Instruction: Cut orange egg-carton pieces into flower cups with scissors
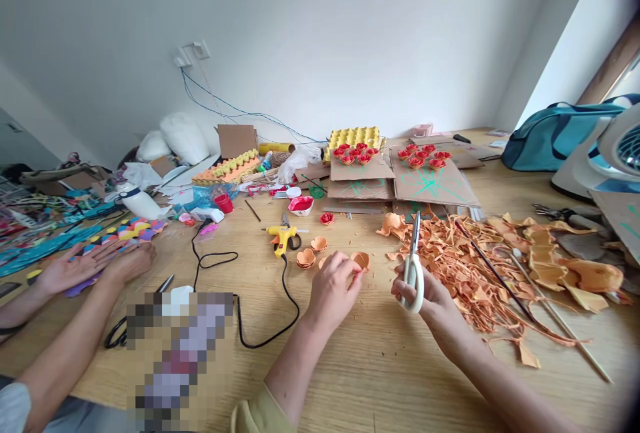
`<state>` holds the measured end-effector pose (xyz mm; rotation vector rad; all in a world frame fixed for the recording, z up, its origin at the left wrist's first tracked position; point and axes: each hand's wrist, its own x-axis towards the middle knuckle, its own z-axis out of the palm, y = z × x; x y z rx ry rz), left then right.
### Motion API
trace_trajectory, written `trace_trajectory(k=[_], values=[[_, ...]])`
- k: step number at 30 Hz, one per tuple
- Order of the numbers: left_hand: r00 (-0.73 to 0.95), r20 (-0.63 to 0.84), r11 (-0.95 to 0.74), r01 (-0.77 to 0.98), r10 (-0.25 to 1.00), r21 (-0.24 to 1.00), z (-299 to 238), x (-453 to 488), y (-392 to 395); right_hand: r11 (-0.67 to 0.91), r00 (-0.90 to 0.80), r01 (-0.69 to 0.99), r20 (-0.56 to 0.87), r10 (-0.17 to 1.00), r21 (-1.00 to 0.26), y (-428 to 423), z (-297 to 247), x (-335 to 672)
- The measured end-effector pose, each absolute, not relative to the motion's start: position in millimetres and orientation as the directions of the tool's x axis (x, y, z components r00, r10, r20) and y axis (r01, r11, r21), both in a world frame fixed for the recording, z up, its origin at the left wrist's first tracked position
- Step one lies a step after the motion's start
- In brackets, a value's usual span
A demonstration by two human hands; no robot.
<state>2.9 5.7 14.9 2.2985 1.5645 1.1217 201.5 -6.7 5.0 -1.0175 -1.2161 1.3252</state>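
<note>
My left hand is closed in a pinch on a small orange egg-carton cup just above the wooden table. My right hand grips white-handled scissors, blades closed and pointing up and away. The two hands are a short gap apart. Three more orange cups lie just left of my left hand, beside a yellow glue gun with a black cord.
A heap of orange carton scraps and thin sticks fills the right. Red paper flowers sit on cardboard at the back, by a yellow egg tray. Another person's hands rest on colourful pieces at left. A fan stands far right.
</note>
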Motion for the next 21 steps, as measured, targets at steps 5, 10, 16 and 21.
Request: trace_trajectory(k=[5, 10, 16, 21], values=[[0.339, 0.425, -0.487, 0.817, 0.839, 0.311, 9, 8, 2, 0.081, -0.129, -0.093, 0.093, 0.987, -0.992, -8, 9, 202], [0.410, 0.382, -0.504, 0.843, 0.828, 0.188, 7, 8, 3, 0.108, -0.131, -0.056, 0.114, 0.985, -0.993, -8, 8, 202], [0.416, 0.428, -0.523, 0.836, 0.802, 0.166, -3, 20, 7, 0.139, -0.137, -0.031, 0.142, 0.980, -0.990, -10, 9, 200], [0.403, 0.455, -0.533, 0.821, 0.794, 0.204, -10, 27, 11, 0.170, -0.154, -0.018, 0.171, 0.973, -0.985, -10, 7, 201]])
